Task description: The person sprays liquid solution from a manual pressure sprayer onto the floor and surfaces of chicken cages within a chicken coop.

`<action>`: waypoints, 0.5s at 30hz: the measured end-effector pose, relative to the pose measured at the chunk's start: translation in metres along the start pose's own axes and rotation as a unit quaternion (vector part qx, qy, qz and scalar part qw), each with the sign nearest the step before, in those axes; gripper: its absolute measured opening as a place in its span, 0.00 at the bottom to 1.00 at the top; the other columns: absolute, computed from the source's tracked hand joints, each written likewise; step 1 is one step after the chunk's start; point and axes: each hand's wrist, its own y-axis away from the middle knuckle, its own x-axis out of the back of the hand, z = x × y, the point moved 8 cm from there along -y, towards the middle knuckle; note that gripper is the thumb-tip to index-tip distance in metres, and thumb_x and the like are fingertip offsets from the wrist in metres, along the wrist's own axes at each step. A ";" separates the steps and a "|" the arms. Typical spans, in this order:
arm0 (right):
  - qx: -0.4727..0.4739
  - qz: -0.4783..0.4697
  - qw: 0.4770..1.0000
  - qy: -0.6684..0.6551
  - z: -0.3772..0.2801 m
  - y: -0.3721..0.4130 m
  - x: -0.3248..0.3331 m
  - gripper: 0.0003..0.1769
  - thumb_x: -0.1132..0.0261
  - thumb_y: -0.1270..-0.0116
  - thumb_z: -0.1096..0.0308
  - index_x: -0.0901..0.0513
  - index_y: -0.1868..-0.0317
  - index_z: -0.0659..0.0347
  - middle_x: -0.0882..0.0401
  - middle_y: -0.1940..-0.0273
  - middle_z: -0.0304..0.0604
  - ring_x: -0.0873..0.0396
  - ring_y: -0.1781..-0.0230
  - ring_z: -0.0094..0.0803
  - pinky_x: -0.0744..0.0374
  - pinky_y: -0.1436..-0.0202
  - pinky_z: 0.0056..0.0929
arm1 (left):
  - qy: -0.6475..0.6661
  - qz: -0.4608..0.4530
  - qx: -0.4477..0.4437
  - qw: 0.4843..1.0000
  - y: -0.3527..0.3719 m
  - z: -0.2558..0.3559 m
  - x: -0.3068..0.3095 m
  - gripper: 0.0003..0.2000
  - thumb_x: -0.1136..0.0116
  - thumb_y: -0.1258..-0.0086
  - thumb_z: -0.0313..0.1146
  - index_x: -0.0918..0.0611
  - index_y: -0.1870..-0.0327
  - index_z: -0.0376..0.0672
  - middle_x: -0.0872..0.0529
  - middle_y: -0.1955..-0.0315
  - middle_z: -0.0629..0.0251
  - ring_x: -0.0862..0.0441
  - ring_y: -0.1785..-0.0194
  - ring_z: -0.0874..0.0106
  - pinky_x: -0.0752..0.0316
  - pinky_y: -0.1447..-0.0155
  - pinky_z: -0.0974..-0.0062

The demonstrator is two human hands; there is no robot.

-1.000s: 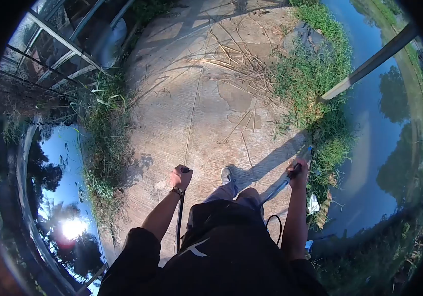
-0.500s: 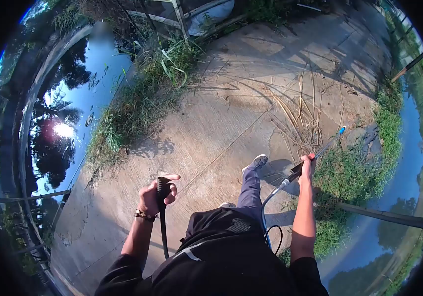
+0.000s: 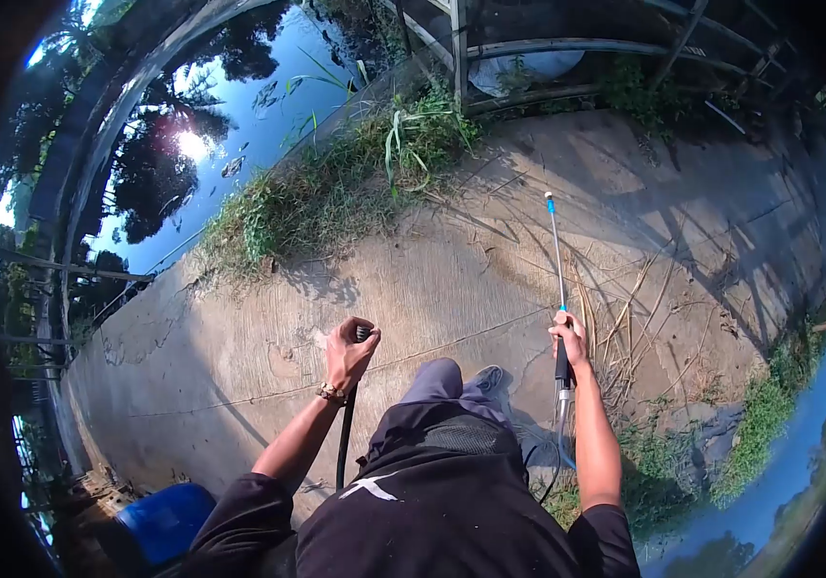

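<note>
My left hand (image 3: 348,353) is closed around the ribbed black grip of a bent pump lever (image 3: 344,438), which runs down beside my waist. In my right hand (image 3: 570,339) is a spray wand (image 3: 557,250), held by its black handle. Its thin metal tube points forward over the concrete, with blue fittings near the hand and by the pale nozzle tip. A hose (image 3: 561,419) leads from the handle back toward my side. Whether liquid leaves the nozzle cannot be made out.
Dry stalks (image 3: 615,328) lie on the concrete path (image 3: 413,270) right of the wand. Grass (image 3: 307,207) borders the water (image 3: 182,173) on the left, and more grass (image 3: 770,414) grows at right. A wooden fence (image 3: 567,46) stands ahead; a blue drum (image 3: 167,520) sits behind at left.
My view has turned right and my legs have stepped on. The wand has swung from pointing right over the grass to pointing forward. My left fingers have closed further around the lever grip.
</note>
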 end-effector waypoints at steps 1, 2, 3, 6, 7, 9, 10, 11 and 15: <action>0.109 0.100 0.989 0.028 -0.012 -0.036 0.047 0.15 0.36 0.49 0.69 0.28 0.60 0.55 0.34 0.72 0.32 0.32 0.75 0.22 0.30 0.72 0.24 | -0.037 0.019 0.005 0.999 -0.010 -0.001 -0.009 0.12 0.34 0.44 0.38 0.16 0.67 0.38 0.15 0.79 0.62 0.18 0.74 0.74 0.25 0.67 0.76; 0.216 0.198 0.955 0.053 -0.029 -0.058 0.081 0.15 0.37 0.49 0.69 0.28 0.59 0.54 0.36 0.72 0.31 0.34 0.73 0.22 0.30 0.67 0.25 | -0.029 0.017 0.026 0.999 -0.020 -0.011 -0.025 0.13 0.35 0.46 0.40 0.15 0.68 0.39 0.15 0.78 0.58 0.16 0.73 0.69 0.24 0.65 0.73; 0.189 0.257 0.947 0.040 -0.058 -0.056 0.086 0.15 0.38 0.50 0.69 0.29 0.60 0.55 0.38 0.72 0.30 0.34 0.70 0.22 0.31 0.63 0.26 | -0.037 0.012 0.055 0.998 -0.030 -0.018 -0.040 0.13 0.35 0.46 0.41 0.15 0.68 0.39 0.14 0.77 0.58 0.15 0.72 0.68 0.23 0.64 0.72; 0.108 0.138 0.985 0.013 -0.091 -0.102 0.098 0.16 0.39 0.48 0.70 0.32 0.59 0.55 0.36 0.74 0.35 0.33 0.79 0.25 0.31 0.76 0.29 | -0.091 -0.002 0.116 0.989 -0.059 -0.032 -0.089 0.16 0.37 0.49 0.44 0.15 0.66 0.41 0.13 0.73 0.55 0.14 0.66 0.59 0.21 0.59 0.65; 0.015 0.025 0.998 -0.061 -0.103 -0.101 0.074 0.14 0.39 0.47 0.70 0.32 0.60 0.54 0.35 0.75 0.35 0.35 0.82 0.23 0.31 0.80 0.28 | -0.105 -0.014 0.123 0.987 -0.070 -0.030 -0.104 0.16 0.37 0.49 0.44 0.15 0.66 0.42 0.13 0.73 0.55 0.14 0.66 0.58 0.21 0.58 0.65; -0.116 -0.157 0.977 -0.081 -0.125 -0.091 0.012 0.12 0.39 0.46 0.71 0.31 0.61 0.54 0.33 0.76 0.35 0.36 0.86 0.21 0.34 0.87 0.25 | -0.124 -0.028 0.144 0.981 -0.094 -0.015 -0.134 0.17 0.37 0.50 0.45 0.15 0.65 0.43 0.13 0.71 0.54 0.15 0.64 0.56 0.22 0.57 0.63; -0.154 -0.222 0.962 -0.031 -0.124 -0.090 -0.010 0.11 0.40 0.45 0.71 0.30 0.61 0.53 0.32 0.75 0.36 0.37 0.88 0.19 0.36 0.89 0.23 | -0.120 -0.031 0.137 0.983 -0.110 -0.010 -0.153 0.17 0.38 0.51 0.46 0.14 0.65 0.43 0.13 0.71 0.54 0.15 0.64 0.56 0.22 0.58 0.62; -0.170 -0.257 0.951 0.025 -0.129 -0.095 -0.023 0.11 0.39 0.45 0.71 0.29 0.62 0.54 0.31 0.74 0.36 0.35 0.86 0.21 0.33 0.86 0.25 | -0.127 -0.037 0.134 0.982 -0.126 0.001 -0.168 0.17 0.38 0.51 0.46 0.14 0.65 0.43 0.13 0.71 0.53 0.15 0.64 0.56 0.22 0.58 0.62; 0.160 -0.280 0.910 0.261 -0.217 -0.155 -0.059 0.12 0.37 0.52 0.72 0.30 0.67 0.61 0.32 0.73 0.35 0.31 0.74 0.26 0.30 0.67 0.26 | -0.149 -0.057 0.123 0.980 -0.203 0.032 -0.235 0.17 0.38 0.50 0.47 0.15 0.65 0.44 0.13 0.70 0.53 0.15 0.62 0.55 0.22 0.57 0.60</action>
